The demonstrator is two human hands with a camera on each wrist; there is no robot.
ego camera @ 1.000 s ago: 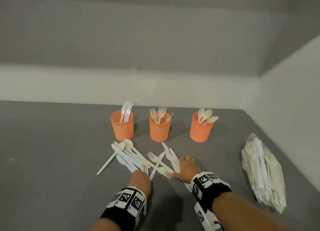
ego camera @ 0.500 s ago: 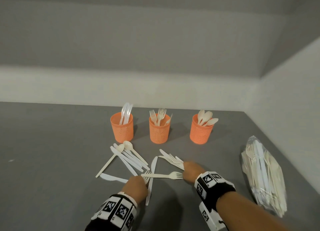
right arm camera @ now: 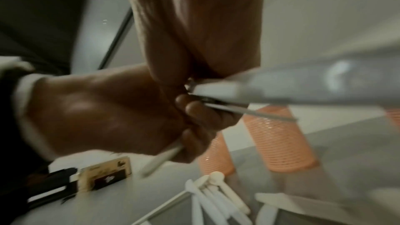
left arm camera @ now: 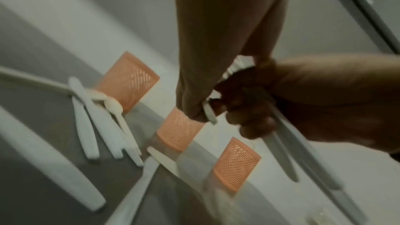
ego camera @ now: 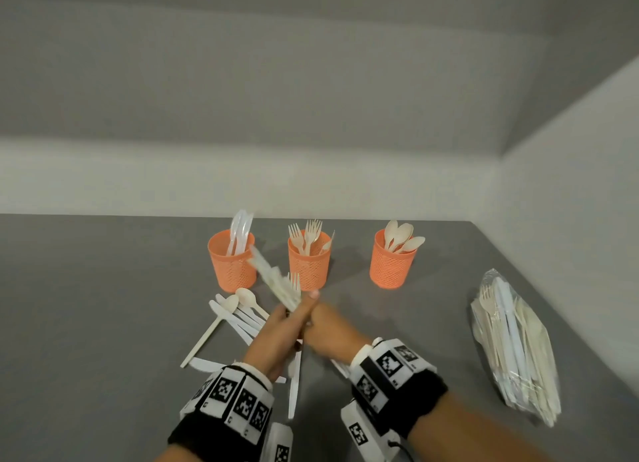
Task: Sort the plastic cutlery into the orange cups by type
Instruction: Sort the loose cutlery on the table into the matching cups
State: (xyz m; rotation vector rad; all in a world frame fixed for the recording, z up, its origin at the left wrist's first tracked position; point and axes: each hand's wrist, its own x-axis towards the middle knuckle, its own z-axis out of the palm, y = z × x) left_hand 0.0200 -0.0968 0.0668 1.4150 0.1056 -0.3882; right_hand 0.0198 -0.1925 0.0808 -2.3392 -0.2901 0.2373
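Note:
Three orange mesh cups stand in a row at the back: the left cup (ego camera: 231, 264) holds white knives, the middle cup (ego camera: 308, 264) forks, the right cup (ego camera: 390, 264) spoons. My left hand (ego camera: 280, 326) and right hand (ego camera: 332, 330) meet above the table in front of the middle cup. Both grip a blurred cutlery bundle (ego camera: 273, 280) of white knives with a fork, which slants up and left. In the left wrist view the right hand's fingers (left arm camera: 255, 122) curl round knife handles. Loose knives and spoons (ego camera: 238, 314) lie left of the hands.
A clear bag of more cutlery (ego camera: 515, 351) lies at the right, near the side wall. A single knife (ego camera: 294, 389) lies between my wrists, another by the left wrist. The grey table (ego camera: 103, 306) runs on to the left.
Both hands have risen from the table and come together. The fork and knives they picked up now form one bundle raised toward the cups.

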